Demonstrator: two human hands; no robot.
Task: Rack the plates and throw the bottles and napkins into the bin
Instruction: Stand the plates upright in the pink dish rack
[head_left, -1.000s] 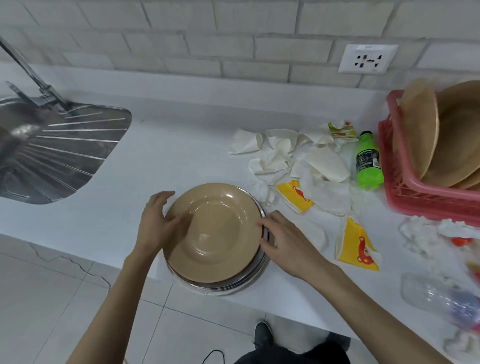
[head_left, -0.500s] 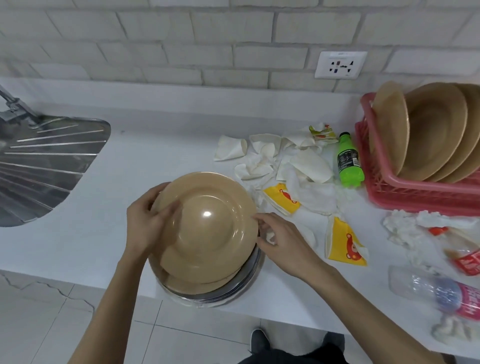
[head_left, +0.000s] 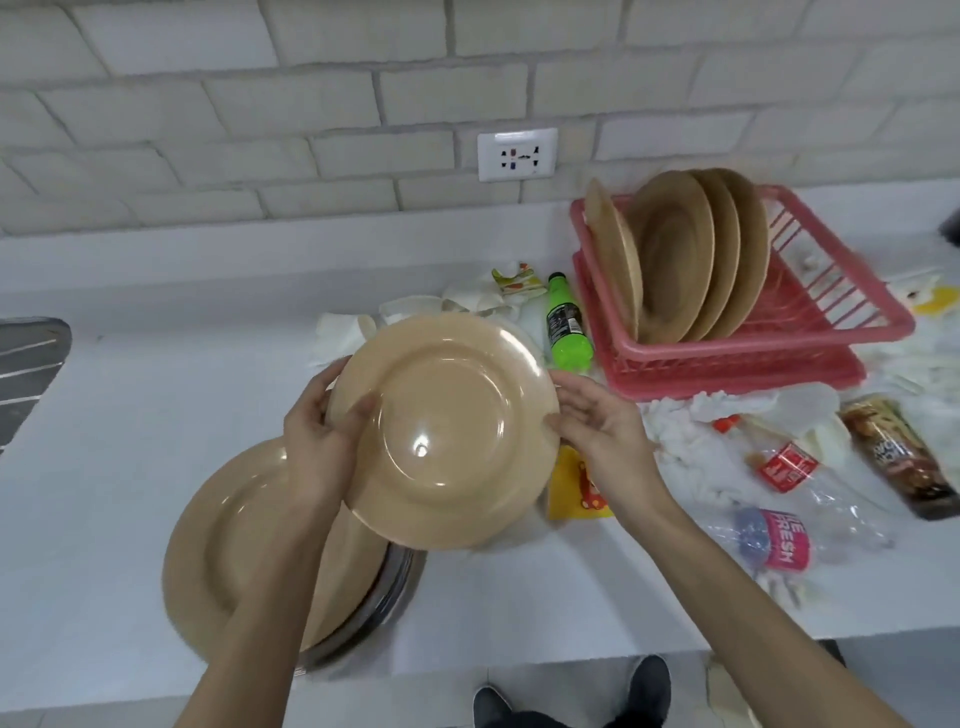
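The person holds one tan plate (head_left: 447, 431) up off the counter (head_left: 130, 415), tilted, with a broad face turned towards them. The left hand (head_left: 317, 441) grips its left rim: the thumb is curled over the near face and the fingers are out of sight behind it. The right hand (head_left: 597, 426) meets the right rim with fingers close together and nearly straight, the tips touching the edge.

Below the plate, near the counter's front edge and left of the middle, lies a stack of plates (head_left: 223, 545), with metal plates (head_left: 387, 587) under the tan ones.

Toward the back right of the counter stands a pink rack (head_left: 753, 335), with four tan plates (head_left: 675, 260) upright on edge at its left end. A green bottle (head_left: 566, 327) lies just beside the rack's left side. Crumpled napkins (head_left: 343, 332) lie behind the raised plate, and more napkins (head_left: 691, 415) lie in front of the rack.

Near the front right edge lie a clear bottle with a red label (head_left: 789, 467), a clear bottle with a pink label (head_left: 779, 540) and a brown bottle (head_left: 898, 457). A yellow packet (head_left: 576, 488) shows under the right wrist.

A socket (head_left: 517, 154) sits in the brick wall, and a metal draining board (head_left: 26, 364) lies at the counter's left edge.
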